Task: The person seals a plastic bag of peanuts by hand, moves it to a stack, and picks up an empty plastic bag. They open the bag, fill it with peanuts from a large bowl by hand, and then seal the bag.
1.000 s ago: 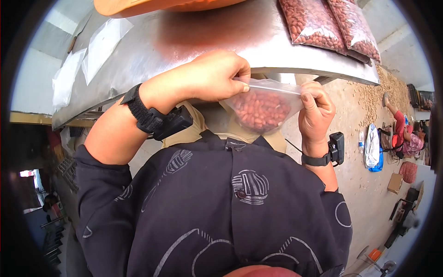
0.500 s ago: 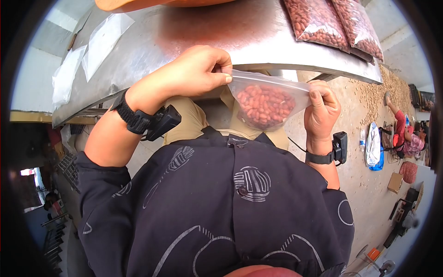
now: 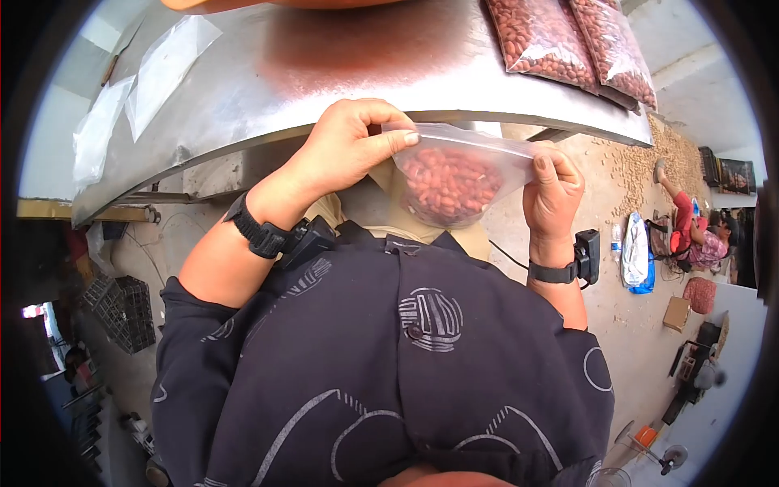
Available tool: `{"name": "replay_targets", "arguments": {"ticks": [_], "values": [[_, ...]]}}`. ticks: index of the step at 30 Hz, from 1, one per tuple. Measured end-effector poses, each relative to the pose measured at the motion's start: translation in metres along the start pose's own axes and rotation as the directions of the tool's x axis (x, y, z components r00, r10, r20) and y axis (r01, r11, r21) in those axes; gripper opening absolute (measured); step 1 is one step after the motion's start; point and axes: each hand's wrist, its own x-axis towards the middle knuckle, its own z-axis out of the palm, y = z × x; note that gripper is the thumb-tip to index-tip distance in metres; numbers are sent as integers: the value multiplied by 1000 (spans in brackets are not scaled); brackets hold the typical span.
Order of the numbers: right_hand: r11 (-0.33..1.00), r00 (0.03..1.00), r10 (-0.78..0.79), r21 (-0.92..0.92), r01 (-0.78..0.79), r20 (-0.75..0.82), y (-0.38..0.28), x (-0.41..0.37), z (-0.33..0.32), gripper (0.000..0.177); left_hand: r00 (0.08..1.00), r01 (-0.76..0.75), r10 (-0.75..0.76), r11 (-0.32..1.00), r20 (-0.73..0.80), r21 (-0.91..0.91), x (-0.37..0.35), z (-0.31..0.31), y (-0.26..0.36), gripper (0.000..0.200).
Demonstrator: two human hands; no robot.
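Note:
A clear zip bag [image 3: 451, 183] of reddish shelled peanuts hangs between my hands, just in front of my body and below the table edge. My left hand [image 3: 357, 142] pinches the bag's top left corner between thumb and fingers. At the other end, my right hand [image 3: 555, 191] grips the top right corner, thumb toward me. The bag's top edge is stretched taut between them, sloping slightly down to the right. The peanuts lie in the lower part of the bag. Whether the zip is fully closed cannot be made out.
A metal table [image 3: 381, 89] spans the far side. Filled peanut bags [image 3: 544, 45] lie at its right, flat plastic bags [image 3: 166, 73] at its left, and an orange container [image 3: 243, 4] at the back. Right, a person [image 3: 702, 243] sits near scattered peanuts [image 3: 649, 170]. A black crate [image 3: 122, 312] stands left.
My left thumb has slid a little to the right along the bag's top edge. The view has shifted slightly; both hands still hold the bag.

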Motion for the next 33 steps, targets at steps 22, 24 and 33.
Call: {"name": "replay_targets", "arguments": {"ticks": [22,24,33], "values": [[287,686,48,-668,687,726,-55,27,75,9,923,-339,352,935,-154,104,-10,36,4,8],[291,687,66,-673,680,723,-57,25,74,12,915,-363,378,924,-141,121,-11,37,4,8],[194,682,102,-687,701,725,-66,28,40,11,854,-452,498,853,-149,261,-9,36,-3,8]]}}
